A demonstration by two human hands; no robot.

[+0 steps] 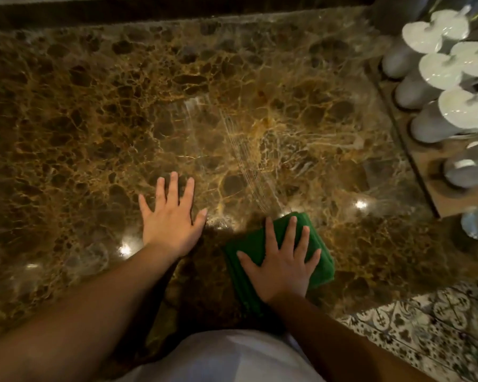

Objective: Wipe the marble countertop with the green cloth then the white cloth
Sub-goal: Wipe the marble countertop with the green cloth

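Note:
A brown marble countertop (94,119) fills most of the head view, with wet streaks near its middle. A folded green cloth (249,252) lies flat on it near the front edge. My right hand (283,263) presses down on the cloth with its fingers spread. To the left of the cloth, my left hand (170,219) rests flat on the bare marble, fingers apart, holding nothing. No white cloth is in sight.
A wooden rack (431,166) with several white cups (431,125) stands along the right side of the counter. Patterned floor tiles (425,334) show at the lower right, past the counter's front edge. A dark ledge (149,12) borders the far side.

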